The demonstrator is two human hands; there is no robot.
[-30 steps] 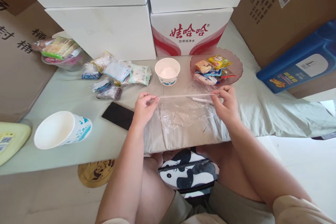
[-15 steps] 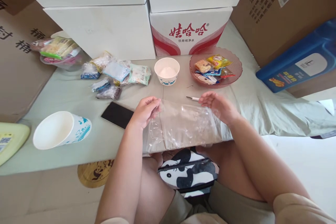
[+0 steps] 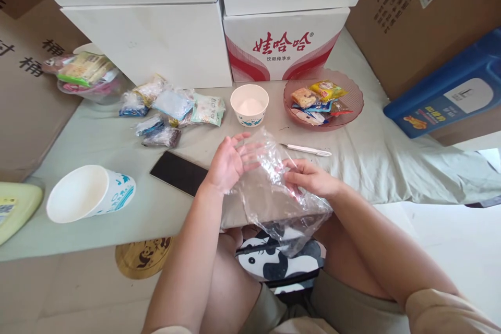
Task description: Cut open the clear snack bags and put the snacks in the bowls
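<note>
A crumpled clear plastic bag [image 3: 266, 195] hangs between my hands at the cloth's front edge, its lower end over the panda-print item below. My right hand [image 3: 307, 176] pinches the bag between thumb and fingers at its right side. With fingers spread, my left hand [image 3: 235, 162] is at the bag's left side; whether it touches the film is hard to tell. A white pen-like tool [image 3: 307, 150] with a thin dark tip lies just beyond my right hand. Close to my left wrist is a black phone [image 3: 178, 171].
Beyond the hands stand a paper bowl [image 3: 250, 107] and a pink bowl [image 3: 354, 102] of wrapped snacks. Snack packets [image 3: 172, 107] lie left of them. A paper tub [image 3: 111, 193] lies tipped at the left. White boxes [image 3: 148, 47] line the back; a blue bottle [image 3: 442, 94] is at right.
The bag was spread flat over the cloth and is now lifted and bunched. My right hand came down and left onto it, uncovering the pen-like tool. My left hand opened its pinch.
</note>
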